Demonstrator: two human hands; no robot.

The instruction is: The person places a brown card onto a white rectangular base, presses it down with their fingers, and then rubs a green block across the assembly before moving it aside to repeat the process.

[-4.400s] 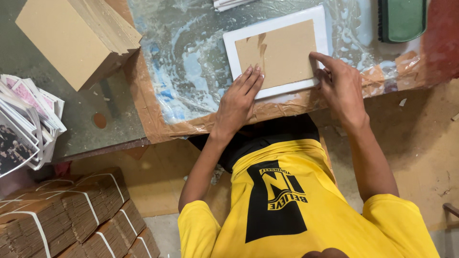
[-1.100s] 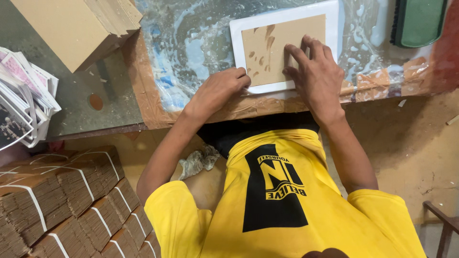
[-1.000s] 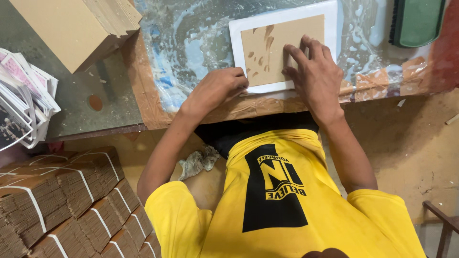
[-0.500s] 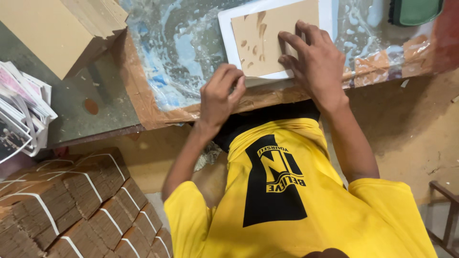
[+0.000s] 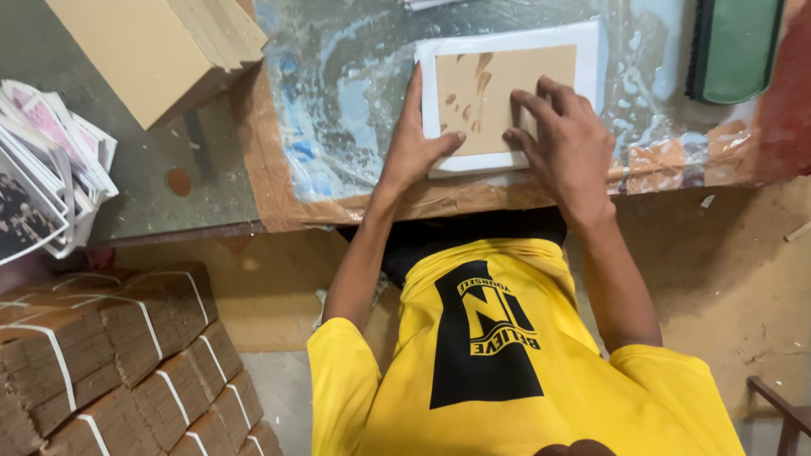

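Cardboard panel (image 5: 494, 89) on white sheet (image 5: 507, 38) lies under 2 flat, open hands: left hand (image 5: 414, 152), right hand (image 5: 570, 143).

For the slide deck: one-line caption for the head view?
Both hands, left hand and right hand, press a brown board onto white sheet.

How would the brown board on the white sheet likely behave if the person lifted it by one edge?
The brown board looks flat and thin, so probably light and fairly stiff. Dark wet-looking smears suggest it may cling to the white sheet. The left hand and right hand press it.
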